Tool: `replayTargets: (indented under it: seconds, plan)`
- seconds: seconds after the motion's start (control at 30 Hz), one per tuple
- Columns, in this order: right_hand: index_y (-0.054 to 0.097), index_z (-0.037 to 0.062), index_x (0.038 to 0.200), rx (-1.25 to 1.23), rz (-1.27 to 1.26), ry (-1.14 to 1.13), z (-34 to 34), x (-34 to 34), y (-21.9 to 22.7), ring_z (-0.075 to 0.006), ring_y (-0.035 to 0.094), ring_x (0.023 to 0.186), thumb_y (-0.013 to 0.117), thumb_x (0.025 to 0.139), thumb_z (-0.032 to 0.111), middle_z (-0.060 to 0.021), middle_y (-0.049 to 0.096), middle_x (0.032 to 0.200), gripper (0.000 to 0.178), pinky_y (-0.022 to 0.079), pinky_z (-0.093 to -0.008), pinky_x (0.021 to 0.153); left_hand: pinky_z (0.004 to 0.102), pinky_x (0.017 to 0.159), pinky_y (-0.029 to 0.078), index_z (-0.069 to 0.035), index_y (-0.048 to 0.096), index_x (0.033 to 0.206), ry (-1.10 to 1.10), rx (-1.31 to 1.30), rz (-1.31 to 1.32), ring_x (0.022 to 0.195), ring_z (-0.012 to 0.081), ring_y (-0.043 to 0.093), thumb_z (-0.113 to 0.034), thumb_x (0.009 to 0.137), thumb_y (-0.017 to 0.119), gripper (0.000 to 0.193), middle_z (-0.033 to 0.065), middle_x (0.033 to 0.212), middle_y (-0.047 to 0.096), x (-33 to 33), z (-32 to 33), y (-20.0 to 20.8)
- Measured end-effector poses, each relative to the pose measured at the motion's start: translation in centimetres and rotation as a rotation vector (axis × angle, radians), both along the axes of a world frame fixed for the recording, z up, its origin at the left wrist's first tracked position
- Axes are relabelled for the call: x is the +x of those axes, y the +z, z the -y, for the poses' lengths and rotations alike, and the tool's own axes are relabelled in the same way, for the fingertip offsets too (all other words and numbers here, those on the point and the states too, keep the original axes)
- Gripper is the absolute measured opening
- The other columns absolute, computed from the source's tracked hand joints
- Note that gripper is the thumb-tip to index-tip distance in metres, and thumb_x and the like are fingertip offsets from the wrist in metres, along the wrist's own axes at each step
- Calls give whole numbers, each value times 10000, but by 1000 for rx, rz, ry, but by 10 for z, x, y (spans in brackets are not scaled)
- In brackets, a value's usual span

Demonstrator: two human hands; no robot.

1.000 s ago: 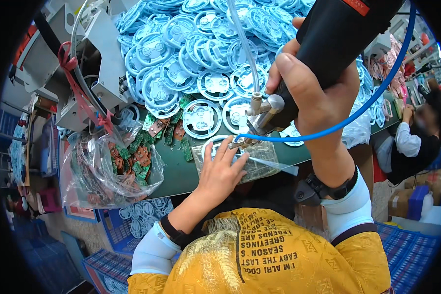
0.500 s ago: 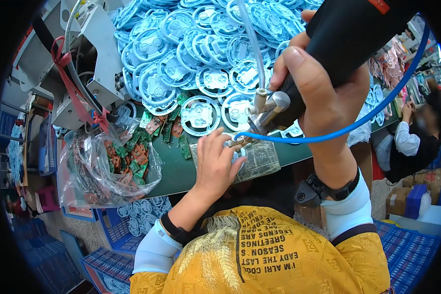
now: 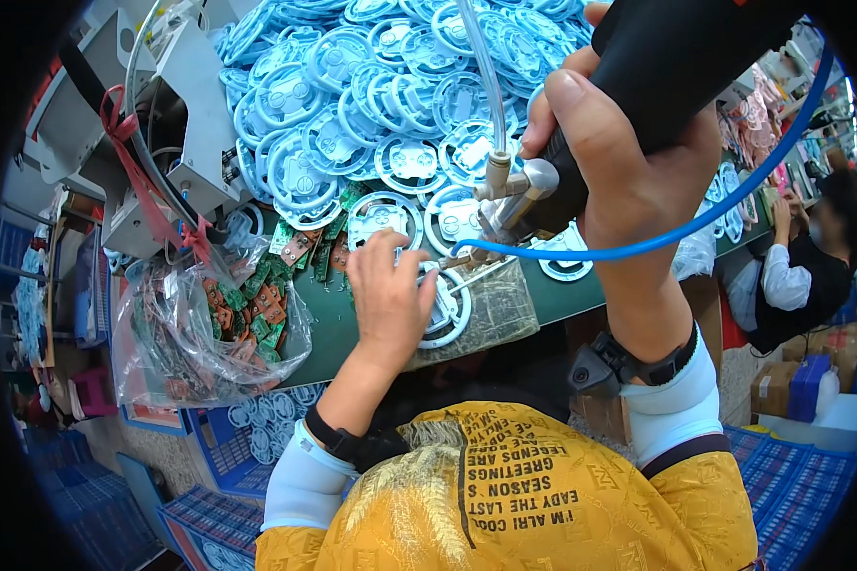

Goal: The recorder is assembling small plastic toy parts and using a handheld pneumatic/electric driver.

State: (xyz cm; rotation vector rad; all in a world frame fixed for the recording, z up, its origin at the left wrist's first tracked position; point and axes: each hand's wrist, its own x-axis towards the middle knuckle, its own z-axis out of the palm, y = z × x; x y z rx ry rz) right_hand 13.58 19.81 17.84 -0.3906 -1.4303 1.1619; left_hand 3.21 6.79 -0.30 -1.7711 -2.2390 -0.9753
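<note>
In my right hand (image 3: 628,167) is a black powered screwdriver (image 3: 681,71), gripped round its body. It tilts down to the left, with a metal feed head (image 3: 519,195), a clear tube (image 3: 486,71) and a blue air hose (image 3: 657,253). Under its tip, a light-blue plastic ring part (image 3: 455,319) lies on a tape-wrapped block (image 3: 505,303). My left hand (image 3: 386,300) is just left of that part, thumb near its edge and fingers spread. Its fingertips reach the lower edge of another ring part (image 3: 387,217); whether they touch it is unclear.
A large heap of light-blue ring parts (image 3: 352,86) covers the table's far side. Left are a clear bag (image 3: 162,357) of small circuit boards (image 3: 257,314) and a grey metal machine (image 3: 176,114). Blue crates (image 3: 209,519) stand below. Another person (image 3: 819,276) sits at far right.
My left hand has moved left, uncovering the ring part on the block. The screwdriver's tip has risen slightly. Nearby ring parts have shifted a little.
</note>
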Motion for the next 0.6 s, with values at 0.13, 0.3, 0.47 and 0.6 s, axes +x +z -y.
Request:
replayTargets:
  seconds: [0.13,0.3,0.47,0.6]
  plan:
    - [518,-77,1189,79,74,-32,-13,5,-4,-117,617,616,683,790,-33,-59,610,754,434,516,-254,571,562,1002,339,-75,650,1130,-37,-115,10,1232,352,488,-239,687,845,511,160,1295,521,16,5,10]
    - [501,-74,1225,85,105,55,-10,5,-14,-120,619,618,692,810,-5,-68,616,768,462,525,-255,576,639,1052,293,-120,649,1187,-209,-220,-24,1331,358,446,-239,762,797,466,145,1215,567,30,16,-8]
    - [517,-72,1230,150,78,136,-9,3,-29,-149,632,632,662,859,13,-83,628,794,407,520,-284,629,639,1073,280,-139,680,1138,-253,-178,-34,1340,357,443,-195,799,759,353,125,1239,579,32,16,-10]
    - [518,-73,1229,152,75,156,-7,2,-31,-148,631,636,655,864,2,-85,628,800,397,520,-283,629,641,1079,273,-137,682,1134,-249,-203,-24,1340,354,445,-191,803,754,342,119,1230,587,33,18,-9]
